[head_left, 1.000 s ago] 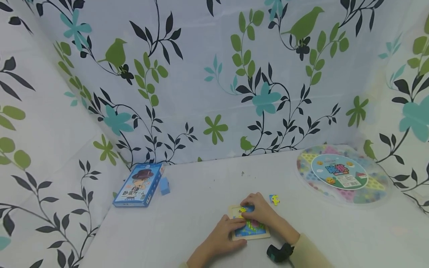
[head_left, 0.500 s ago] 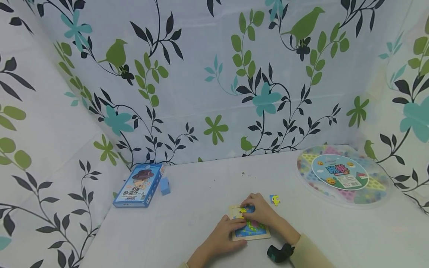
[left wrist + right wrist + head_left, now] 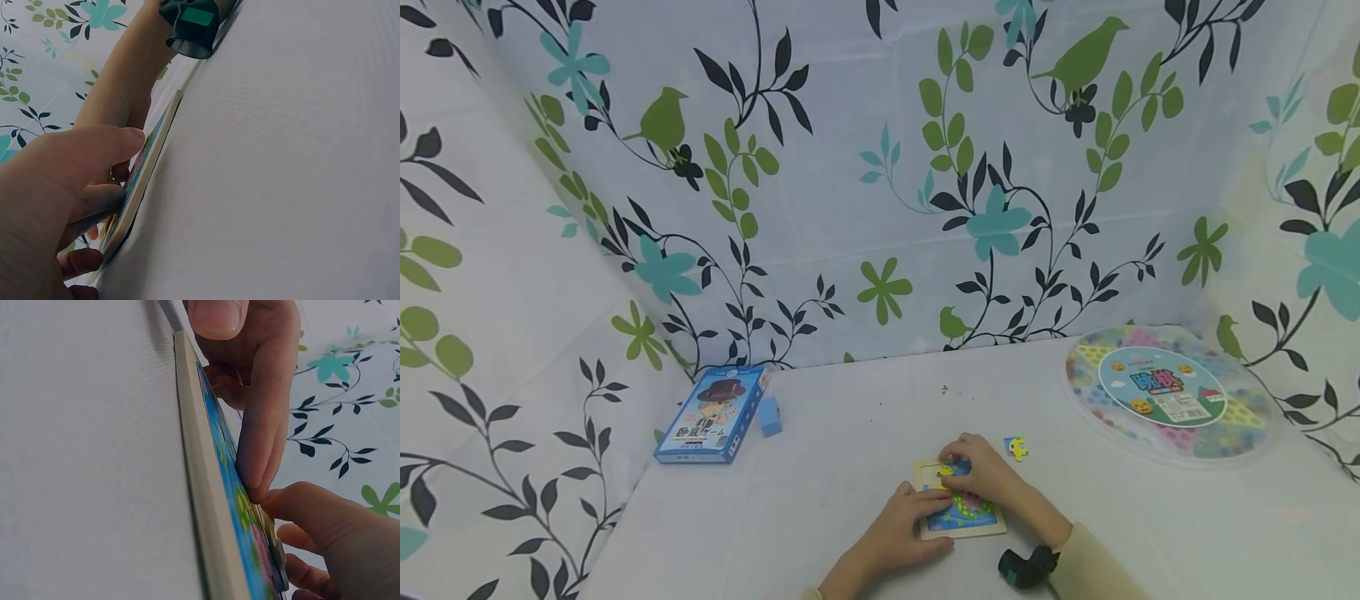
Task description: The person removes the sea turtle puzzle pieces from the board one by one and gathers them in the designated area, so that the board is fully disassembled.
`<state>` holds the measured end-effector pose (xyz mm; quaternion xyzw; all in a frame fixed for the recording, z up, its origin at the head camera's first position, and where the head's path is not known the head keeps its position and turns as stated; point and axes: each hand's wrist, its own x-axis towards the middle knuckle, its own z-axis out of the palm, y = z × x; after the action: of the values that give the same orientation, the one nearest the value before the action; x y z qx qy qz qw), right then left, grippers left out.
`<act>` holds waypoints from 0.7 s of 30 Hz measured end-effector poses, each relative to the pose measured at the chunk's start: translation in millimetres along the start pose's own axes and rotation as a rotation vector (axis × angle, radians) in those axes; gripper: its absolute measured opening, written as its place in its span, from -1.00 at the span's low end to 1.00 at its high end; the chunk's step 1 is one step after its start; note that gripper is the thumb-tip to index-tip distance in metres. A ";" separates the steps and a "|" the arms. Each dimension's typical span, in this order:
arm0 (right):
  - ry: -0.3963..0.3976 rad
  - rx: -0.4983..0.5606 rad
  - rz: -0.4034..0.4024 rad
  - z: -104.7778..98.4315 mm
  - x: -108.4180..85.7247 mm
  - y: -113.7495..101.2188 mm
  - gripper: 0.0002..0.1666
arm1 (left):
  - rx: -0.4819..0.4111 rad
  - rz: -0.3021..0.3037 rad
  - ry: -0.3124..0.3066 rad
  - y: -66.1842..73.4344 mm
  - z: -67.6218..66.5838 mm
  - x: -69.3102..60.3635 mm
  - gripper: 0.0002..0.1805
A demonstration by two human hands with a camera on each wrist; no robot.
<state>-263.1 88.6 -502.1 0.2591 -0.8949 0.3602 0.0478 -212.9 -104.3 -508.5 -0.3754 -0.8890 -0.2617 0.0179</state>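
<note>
A wooden-framed puzzle board point(image 3: 966, 531) with a blue sea picture lies flat on the white table. My left hand point(image 3: 904, 527) grips its left side, the index finger stretched over the picture and the thumb at the near edge. In the left wrist view, the left hand point(image 3: 59, 181) touches the board point(image 3: 142, 178). My right hand point(image 3: 988, 472) pinches a piece at the board's upper part, mostly hidden by the fingers. The right wrist view has the right hand point(image 3: 350, 540) against the board point(image 3: 203, 462). One yellow-and-blue piece point(image 3: 1017, 448) lies beyond the board.
A blue card box point(image 3: 709, 417) stands at the left, with a small blue block point(image 3: 769, 417) beside it. At the right lies a large round package point(image 3: 1161, 387) with colourful contents. A black wrist device point(image 3: 1028, 568) is on the right forearm. Patterned cloth hangs behind.
</note>
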 end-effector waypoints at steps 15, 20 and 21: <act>-0.004 0.017 -0.037 0.7 -0.9 5.7 -0.76 | 0.006 0.016 0.016 1.9 -1.1 0.0 -0.46; -0.011 -0.006 -0.071 0.4 -1.1 5.5 -0.81 | 0.007 0.022 0.019 2.2 -1.1 0.3 -0.46; -0.011 -0.012 -0.076 0.4 -1.1 5.3 -0.81 | 0.008 0.023 0.020 2.0 -1.0 0.2 -0.46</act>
<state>-264.8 92.0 -505.9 0.2945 -0.8869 0.3512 0.0579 -211.9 -103.5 -506.6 -0.3830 -0.8853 -0.2619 0.0312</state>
